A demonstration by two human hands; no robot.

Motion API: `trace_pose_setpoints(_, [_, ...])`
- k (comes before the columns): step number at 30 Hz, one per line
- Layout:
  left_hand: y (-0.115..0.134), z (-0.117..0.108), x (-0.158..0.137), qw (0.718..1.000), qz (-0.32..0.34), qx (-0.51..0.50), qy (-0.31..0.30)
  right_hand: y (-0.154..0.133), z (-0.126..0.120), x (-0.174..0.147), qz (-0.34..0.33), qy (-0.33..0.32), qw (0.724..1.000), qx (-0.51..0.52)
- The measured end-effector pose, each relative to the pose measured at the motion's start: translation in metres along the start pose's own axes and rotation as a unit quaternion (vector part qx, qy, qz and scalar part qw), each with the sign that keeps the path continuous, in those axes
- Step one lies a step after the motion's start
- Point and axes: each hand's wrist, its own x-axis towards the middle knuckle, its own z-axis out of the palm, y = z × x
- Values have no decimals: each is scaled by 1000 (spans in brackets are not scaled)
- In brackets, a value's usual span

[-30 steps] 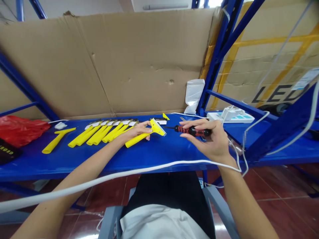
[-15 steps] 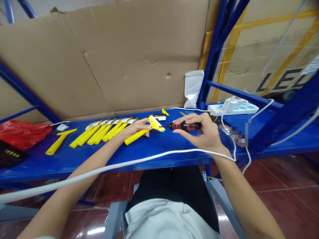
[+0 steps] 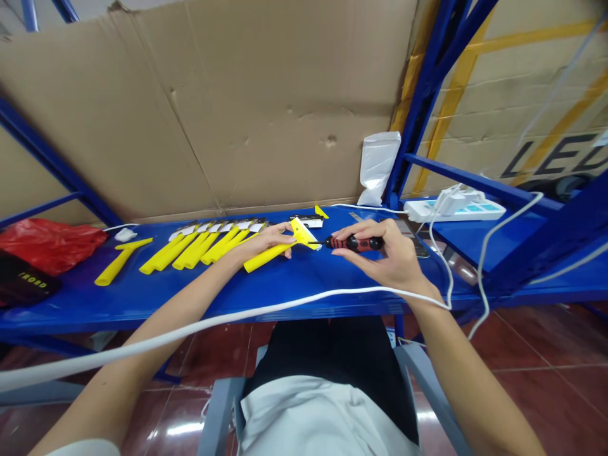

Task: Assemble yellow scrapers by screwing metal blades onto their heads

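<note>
My left hand [image 3: 278,239] is closed around the neck of a yellow scraper [image 3: 268,257], whose wide head points up and to the right. In my right hand [image 3: 392,253] is a red and black screwdriver [image 3: 354,243], held level with its shaft toward the left. The shaft's tip meets the scraper head; the exact contact point is too small to make out. Left of my left hand, several more yellow scrapers [image 3: 187,250] lie in a row with white and black pieces at their heads. A single yellow scraper handle [image 3: 114,266] lies farther left.
A red plastic bag [image 3: 52,244] and a black item [image 3: 28,285] sit at the left end of the blue shelf [image 3: 304,297]. A white power strip [image 3: 456,210] lies at the right. One white cable [image 3: 266,310] crosses in front of my arms. Cardboard [image 3: 266,107] stands behind.
The view has shifted slightly, so the shelf's things appear a little farther right. Both hands keep their hold, and the screwdriver stays at the scraper head.
</note>
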Motion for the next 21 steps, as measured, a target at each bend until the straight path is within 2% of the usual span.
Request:
trace_pose_setpoints(12, [-4, -1, 1, 1000, 2, -9, 5, 4, 2, -3, 12, 19, 999, -22])
trace_pose_setpoints(21, [-5, -2, 1, 1000, 1, -2, 6, 3, 2, -2, -3, 28, 998, -53])
